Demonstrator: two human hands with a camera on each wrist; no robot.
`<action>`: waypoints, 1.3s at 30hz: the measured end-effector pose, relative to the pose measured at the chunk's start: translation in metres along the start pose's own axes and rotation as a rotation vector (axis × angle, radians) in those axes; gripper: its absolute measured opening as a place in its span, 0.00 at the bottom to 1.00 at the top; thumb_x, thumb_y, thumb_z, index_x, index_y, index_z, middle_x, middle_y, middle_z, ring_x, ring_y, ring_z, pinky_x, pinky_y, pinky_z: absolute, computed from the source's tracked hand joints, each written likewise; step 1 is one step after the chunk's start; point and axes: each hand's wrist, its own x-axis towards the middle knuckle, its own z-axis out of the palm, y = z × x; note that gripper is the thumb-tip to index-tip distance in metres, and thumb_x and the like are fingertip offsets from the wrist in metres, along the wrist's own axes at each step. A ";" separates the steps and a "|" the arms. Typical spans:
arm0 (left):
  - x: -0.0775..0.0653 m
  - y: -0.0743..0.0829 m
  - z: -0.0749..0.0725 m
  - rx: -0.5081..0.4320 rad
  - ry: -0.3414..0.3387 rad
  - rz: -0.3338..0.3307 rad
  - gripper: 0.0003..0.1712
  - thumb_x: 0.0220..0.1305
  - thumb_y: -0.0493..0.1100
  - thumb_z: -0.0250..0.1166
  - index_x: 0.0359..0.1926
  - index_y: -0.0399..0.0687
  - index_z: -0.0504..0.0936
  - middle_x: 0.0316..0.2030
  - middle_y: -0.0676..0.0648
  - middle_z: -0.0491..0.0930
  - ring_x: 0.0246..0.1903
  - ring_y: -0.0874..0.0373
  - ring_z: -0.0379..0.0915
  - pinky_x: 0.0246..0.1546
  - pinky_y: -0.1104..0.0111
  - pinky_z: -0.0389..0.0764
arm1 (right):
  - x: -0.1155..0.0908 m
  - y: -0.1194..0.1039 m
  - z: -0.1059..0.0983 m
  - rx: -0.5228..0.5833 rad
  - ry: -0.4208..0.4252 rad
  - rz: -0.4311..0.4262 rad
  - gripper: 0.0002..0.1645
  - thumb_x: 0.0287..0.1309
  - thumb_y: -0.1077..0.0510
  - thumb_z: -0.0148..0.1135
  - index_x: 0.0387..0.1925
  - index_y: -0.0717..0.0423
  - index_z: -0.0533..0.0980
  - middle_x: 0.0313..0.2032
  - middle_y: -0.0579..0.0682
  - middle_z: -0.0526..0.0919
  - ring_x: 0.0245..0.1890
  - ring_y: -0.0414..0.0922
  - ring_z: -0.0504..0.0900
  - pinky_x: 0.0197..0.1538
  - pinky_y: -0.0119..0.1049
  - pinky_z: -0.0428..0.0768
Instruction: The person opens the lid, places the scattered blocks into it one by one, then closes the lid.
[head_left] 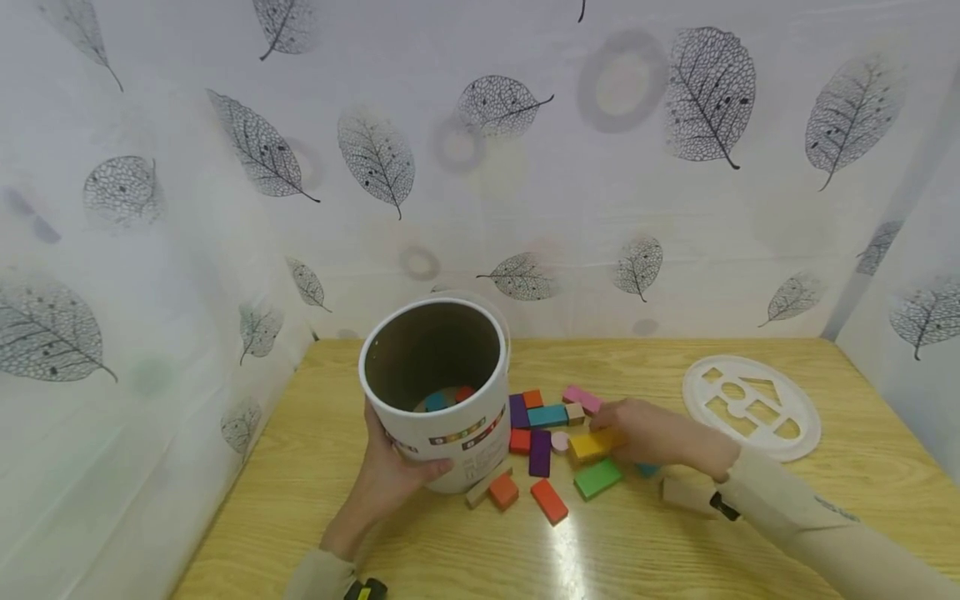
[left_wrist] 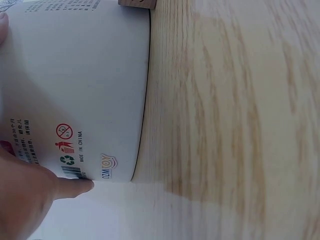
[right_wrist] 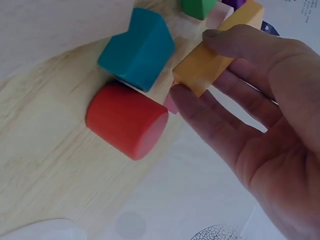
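My left hand [head_left: 397,467] grips the side of a white cylindrical bucket [head_left: 468,446], its thumb across the front. The bucket stands on the table with its mouth up, and a few coloured blocks show at its bottom. In my right hand [right_wrist: 285,95] a yellow rectangular block [right_wrist: 215,57] is pinched between thumb and fingers, above the other blocks. Close by in the right wrist view lie a red cylinder [right_wrist: 125,120] and a teal block [right_wrist: 140,50]. In the head view a green block [head_left: 597,479] lies just in front of the yellow one.
Loose blocks spread right of the bucket, among them a purple block [head_left: 540,454], a red block [head_left: 550,501] and an orange block [head_left: 503,492]. A white lid with shaped cut-outs [head_left: 806,417] lies at the right. Leaf-patterned curtains [head_left: 570,208] enclose the wooden table [head_left: 637,550].
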 end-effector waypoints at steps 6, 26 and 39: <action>0.000 -0.001 0.000 -0.012 -0.003 0.011 0.85 0.42 0.43 0.86 0.79 0.78 0.26 0.78 0.45 0.51 0.77 0.41 0.52 0.76 0.33 0.48 | -0.003 -0.003 -0.010 0.068 0.045 -0.029 0.20 0.52 0.67 0.73 0.50 0.59 0.83 0.48 0.54 0.88 0.45 0.50 0.87 0.47 0.40 0.90; 0.001 0.002 -0.001 -0.014 -0.008 0.004 0.84 0.43 0.42 0.86 0.79 0.79 0.27 0.79 0.46 0.50 0.77 0.40 0.50 0.77 0.33 0.48 | 0.001 -0.020 -0.027 0.237 0.435 -0.240 0.27 0.49 0.73 0.75 0.51 0.56 0.81 0.45 0.52 0.88 0.43 0.43 0.87 0.39 0.27 0.88; -0.001 -0.001 -0.001 -0.011 -0.007 0.012 0.84 0.44 0.43 0.85 0.79 0.77 0.27 0.79 0.45 0.50 0.77 0.39 0.51 0.76 0.32 0.48 | 0.003 -0.023 -0.044 0.169 0.559 -0.237 0.30 0.43 0.74 0.78 0.51 0.59 0.82 0.46 0.54 0.88 0.43 0.47 0.87 0.37 0.35 0.90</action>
